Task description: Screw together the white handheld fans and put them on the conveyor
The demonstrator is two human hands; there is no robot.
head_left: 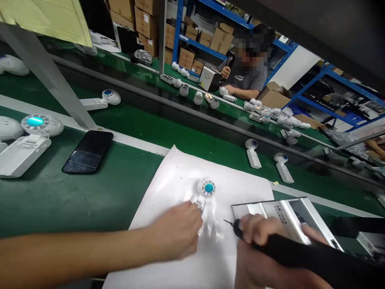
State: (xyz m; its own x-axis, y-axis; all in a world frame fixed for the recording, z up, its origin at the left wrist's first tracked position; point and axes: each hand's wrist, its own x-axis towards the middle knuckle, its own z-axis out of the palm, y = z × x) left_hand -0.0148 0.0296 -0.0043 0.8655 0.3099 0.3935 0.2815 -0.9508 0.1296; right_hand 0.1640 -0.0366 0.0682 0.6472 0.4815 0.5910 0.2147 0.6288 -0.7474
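My left hand (177, 230) lies on a white sheet (168, 188) and grips the stub handle of a small white handheld fan (207, 188) with a blue hub. The fan lies flat, its round head pointing away from me. My right hand (255, 237) is shut around a black electric screwdriver (270, 245). Its thin bit (228, 222) points left toward the fan, a little apart from it. A silver metal-framed tray (279, 212) sits under and beyond my right hand.
A black smartphone (88, 151) and a larger white fan unit (33, 136) with a lit blue hub rest on the green conveyor belt (75, 200). Several white fans stand along the belts. A co-worker (249, 68) sits across the line, before blue shelves holding cardboard boxes.
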